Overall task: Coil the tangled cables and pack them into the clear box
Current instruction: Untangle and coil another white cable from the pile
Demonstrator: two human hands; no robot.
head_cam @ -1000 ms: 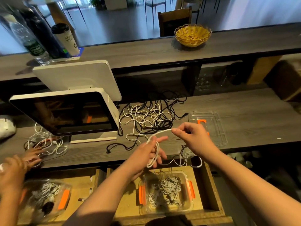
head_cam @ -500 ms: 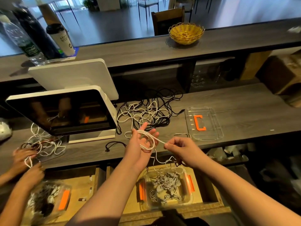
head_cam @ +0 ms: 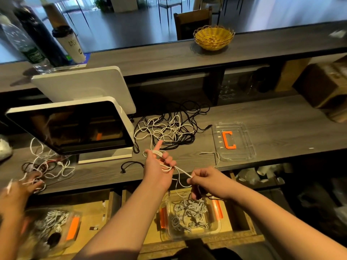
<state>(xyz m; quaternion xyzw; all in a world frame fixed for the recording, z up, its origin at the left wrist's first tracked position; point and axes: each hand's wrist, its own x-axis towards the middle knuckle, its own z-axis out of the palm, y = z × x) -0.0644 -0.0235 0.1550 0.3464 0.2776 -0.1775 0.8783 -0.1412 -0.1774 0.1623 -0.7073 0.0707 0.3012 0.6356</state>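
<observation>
Over the grey counter [head_cam: 281,117] both hands grip one white cable [head_cam: 181,170] — left [head_cam: 157,166] wearing its coils, right [head_cam: 204,182] pinching the strand.

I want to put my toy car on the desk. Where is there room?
Bare wood lies right of the clear lid, and a small patch between the monitor base and the left hand. The cable tangle crowds the middle.

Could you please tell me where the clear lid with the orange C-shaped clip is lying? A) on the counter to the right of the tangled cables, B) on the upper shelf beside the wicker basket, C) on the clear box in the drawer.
A: the clear lid lies flat on the counter, right of the tangled cables.
</observation>
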